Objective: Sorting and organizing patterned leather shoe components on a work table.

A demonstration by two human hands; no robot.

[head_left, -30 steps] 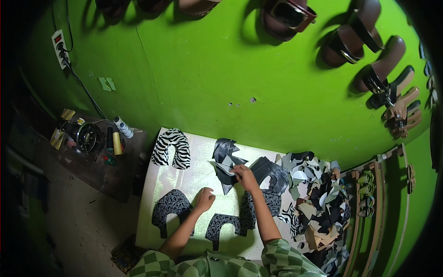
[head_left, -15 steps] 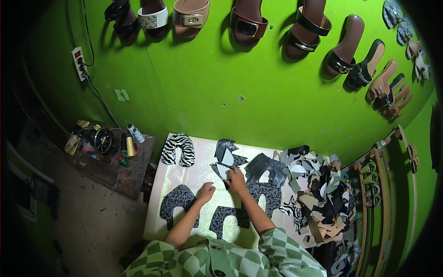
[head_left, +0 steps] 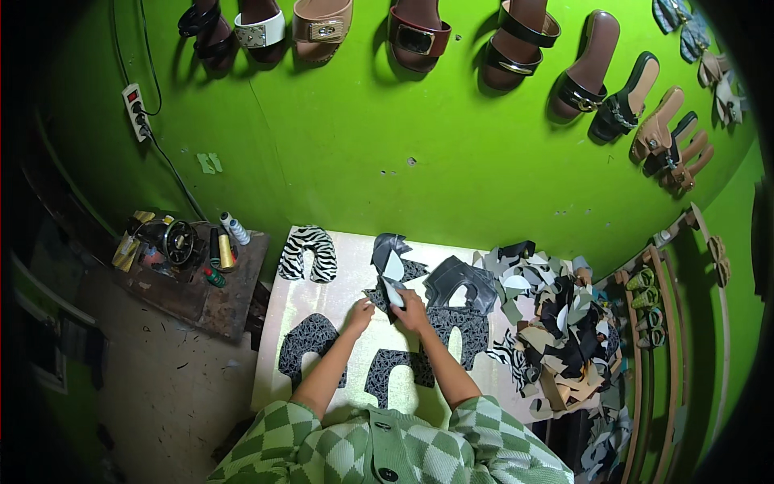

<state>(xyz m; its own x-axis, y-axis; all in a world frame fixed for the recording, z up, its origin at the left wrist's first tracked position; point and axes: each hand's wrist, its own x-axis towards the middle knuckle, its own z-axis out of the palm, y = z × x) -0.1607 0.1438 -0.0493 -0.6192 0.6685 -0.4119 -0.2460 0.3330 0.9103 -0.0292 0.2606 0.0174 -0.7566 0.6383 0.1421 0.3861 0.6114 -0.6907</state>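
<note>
My right hand [head_left: 412,311] is closed on a pale grey-white cut piece [head_left: 393,292], which is tilted up off the table. Under and beside it lie dark patterned scraps [head_left: 376,298]. Close by on the left, my left hand [head_left: 357,318] has its fingers drawn together at the edge of those scraps; whether anything is between them is too small to tell. Just above the held piece sit another pale piece [head_left: 393,266] and a black scrap [head_left: 389,245]. Black-and-grey patterned U-shaped pieces [head_left: 305,343] lie around my forearms.
A zebra-striped U-shaped piece [head_left: 308,252] lies at the table's far left. Black U-shaped pieces [head_left: 459,278] lie right of my hands, beside a heap of offcuts [head_left: 564,323]. A sewing machine [head_left: 179,242] stands on the left. Sandals [head_left: 419,36] hang on the green wall.
My left hand has moved up and toward the dark scraps near my right hand. The pale piece in my right hand has tilted up. The whole view has shifted slightly.
</note>
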